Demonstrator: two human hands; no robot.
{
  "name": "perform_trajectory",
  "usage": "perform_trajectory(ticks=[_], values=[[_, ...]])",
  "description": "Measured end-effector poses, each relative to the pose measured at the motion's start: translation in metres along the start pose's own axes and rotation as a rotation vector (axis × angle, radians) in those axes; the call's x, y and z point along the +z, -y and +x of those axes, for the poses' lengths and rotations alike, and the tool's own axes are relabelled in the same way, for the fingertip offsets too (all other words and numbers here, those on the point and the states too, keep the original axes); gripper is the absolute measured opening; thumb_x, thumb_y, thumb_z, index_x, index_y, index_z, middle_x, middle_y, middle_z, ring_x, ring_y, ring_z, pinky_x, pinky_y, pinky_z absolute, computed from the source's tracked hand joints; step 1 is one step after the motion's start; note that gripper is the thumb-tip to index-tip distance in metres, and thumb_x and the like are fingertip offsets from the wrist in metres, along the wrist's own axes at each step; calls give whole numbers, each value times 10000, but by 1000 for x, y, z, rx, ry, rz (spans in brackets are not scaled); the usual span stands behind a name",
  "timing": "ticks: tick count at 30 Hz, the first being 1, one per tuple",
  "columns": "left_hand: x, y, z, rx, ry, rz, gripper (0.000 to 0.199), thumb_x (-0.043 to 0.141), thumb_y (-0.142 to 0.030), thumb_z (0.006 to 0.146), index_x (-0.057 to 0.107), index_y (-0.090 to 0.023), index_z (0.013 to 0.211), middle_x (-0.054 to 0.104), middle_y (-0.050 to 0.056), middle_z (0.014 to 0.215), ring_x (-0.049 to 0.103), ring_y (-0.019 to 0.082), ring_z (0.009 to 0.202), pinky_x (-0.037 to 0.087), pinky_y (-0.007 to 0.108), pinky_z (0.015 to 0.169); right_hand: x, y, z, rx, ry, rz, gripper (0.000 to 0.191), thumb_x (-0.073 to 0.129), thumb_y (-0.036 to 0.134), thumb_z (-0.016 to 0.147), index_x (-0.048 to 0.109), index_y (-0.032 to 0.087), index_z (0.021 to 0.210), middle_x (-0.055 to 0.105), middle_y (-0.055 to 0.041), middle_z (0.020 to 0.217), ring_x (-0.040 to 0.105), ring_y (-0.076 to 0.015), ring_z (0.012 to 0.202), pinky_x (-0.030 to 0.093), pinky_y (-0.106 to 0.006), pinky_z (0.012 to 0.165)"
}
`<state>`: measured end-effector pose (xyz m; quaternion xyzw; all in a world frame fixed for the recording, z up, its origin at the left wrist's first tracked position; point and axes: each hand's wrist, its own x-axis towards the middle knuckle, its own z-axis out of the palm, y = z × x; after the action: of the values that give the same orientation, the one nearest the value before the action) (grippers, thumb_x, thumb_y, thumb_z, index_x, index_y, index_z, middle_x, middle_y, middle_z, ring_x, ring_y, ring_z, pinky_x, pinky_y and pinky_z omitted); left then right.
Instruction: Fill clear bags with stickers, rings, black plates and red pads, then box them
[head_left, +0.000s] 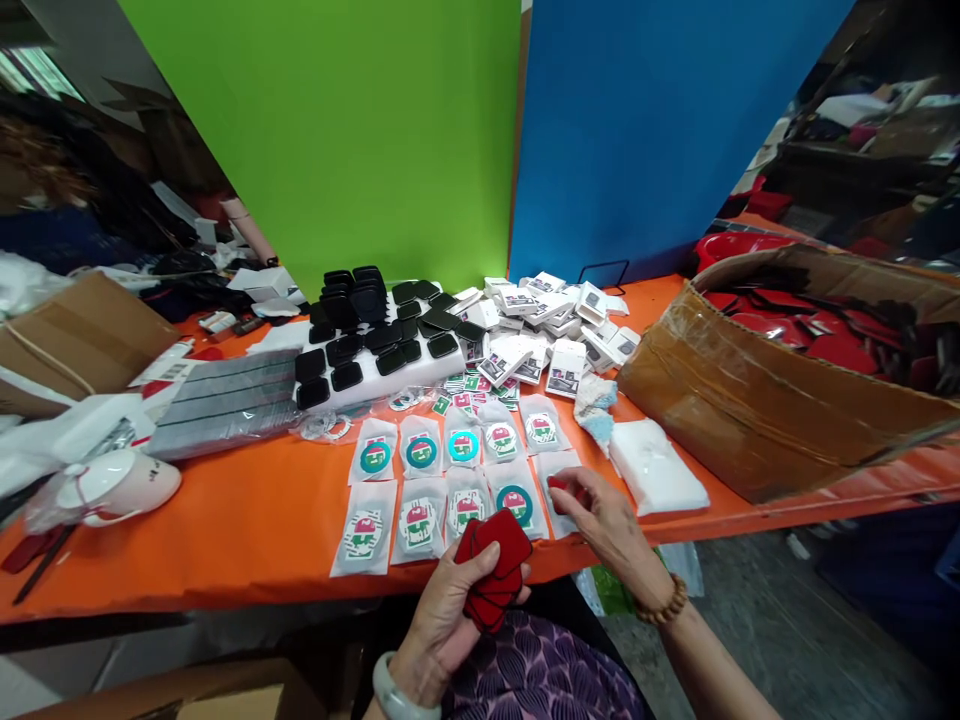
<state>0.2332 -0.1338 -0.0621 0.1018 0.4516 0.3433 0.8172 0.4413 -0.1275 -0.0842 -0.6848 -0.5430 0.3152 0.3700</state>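
My left hand (457,600) is closed round a fanned stack of flat red rounded-square pads (504,545) with dark edges, held just off the table's front edge. Between the fingertips of my right hand (600,510) is a red piece (556,484), mostly hidden, over a white frosted pouch (556,464) at the right end of the rows. Two rows of such pouches lie on the orange table, several bearing pink-and-green printed cards (417,524) and rings. Some rings are white, others teal (376,456).
A cardboard box (720,410) of red and black pieces stands right, beside a stack of white pouches (656,468). Small white boxes (566,366) and black square pads (346,376) lie behind the rows. A white cap (131,485) lies left. Green (337,130) and blue (645,130) panels rise behind.
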Motion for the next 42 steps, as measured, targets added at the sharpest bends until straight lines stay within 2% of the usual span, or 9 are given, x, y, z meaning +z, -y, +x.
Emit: perform_trajectory(ticks=[3, 5, 9, 13, 17, 22, 31, 36, 42], values=[[-2, 1, -2, 6, 59, 2, 416, 742, -158, 749, 540, -96, 1108, 705, 163, 964, 698, 285, 819, 579, 389, 701, 18, 21, -10, 80, 369, 367, 292, 596, 471, 819, 606, 200, 928, 579, -8, 746, 510, -144, 622, 425, -279, 587], [-4, 2, -4, 19, 85, 7, 409, 736, -163, 756, 547, -94, 1112, 703, 154, 945, 694, 285, 837, 576, 384, 716, 28, 28, -13, 111, 489, 551, 278, 664, 437, 769, 596, 193, 883, 586, 6, 751, 517, -125, 631, 419, -254, 587], [-6, 2, -9, 43, 49, 30, 389, 732, -164, 759, 552, -101, 1098, 701, 137, 930, 694, 263, 790, 577, 380, 699, 27, 27, -1, 224, 457, 653, 319, 729, 436, 681, 592, 175, 802, 581, 25, 670, 494, -100, 569, 385, -228, 540], [-7, -1, -13, 3, -40, -8, 358, 693, -147, 788, 533, -104, 1105, 709, 132, 901, 697, 267, 775, 579, 393, 673, 5, 18, 29, 196, 385, 515, 330, 692, 448, 707, 663, 171, 884, 661, -13, 767, 552, -129, 626, 428, -256, 584], [-9, -6, -14, -52, -65, -136, 251, 590, -160, 860, 543, -79, 1093, 718, 155, 922, 700, 305, 831, 575, 479, 730, -1, 10, 55, 37, 531, 359, 279, 672, 403, 719, 717, 182, 885, 705, -39, 878, 614, -183, 780, 475, -313, 730], [-15, -9, -16, -66, -77, -181, 228, 580, -103, 849, 540, -58, 1069, 719, 182, 935, 689, 331, 897, 556, 536, 794, 15, 6, 65, -72, 657, 101, 224, 628, 303, 765, 724, 166, 912, 704, -46, 828, 614, -182, 753, 470, -301, 714], [-18, -6, -16, 24, -172, -120, 283, 655, -80, 802, 546, -97, 1062, 720, 133, 917, 703, 254, 743, 605, 450, 671, 22, 15, 48, -297, 407, -346, 203, 571, 218, 840, 689, 184, 1002, 622, -79, 917, 592, -202, 820, 441, -311, 744], [-22, -5, -15, 60, -144, -138, 353, 720, -75, 738, 563, -113, 1052, 714, 120, 962, 699, 256, 810, 599, 447, 737, 32, 20, 29, -254, 299, -123, 231, 541, 326, 879, 631, 180, 1035, 593, -72, 926, 575, -188, 803, 446, -314, 739], [-28, -2, -15, 125, -62, -88, 408, 783, -115, 684, 583, -110, 1040, 702, 134, 1001, 689, 294, 870, 593, 412, 745, 51, 40, 8, 96, 765, 459, 262, 694, 406, 737, 593, 174, 803, 573, 17, 663, 487, -103, 576, 374, -234, 544]])
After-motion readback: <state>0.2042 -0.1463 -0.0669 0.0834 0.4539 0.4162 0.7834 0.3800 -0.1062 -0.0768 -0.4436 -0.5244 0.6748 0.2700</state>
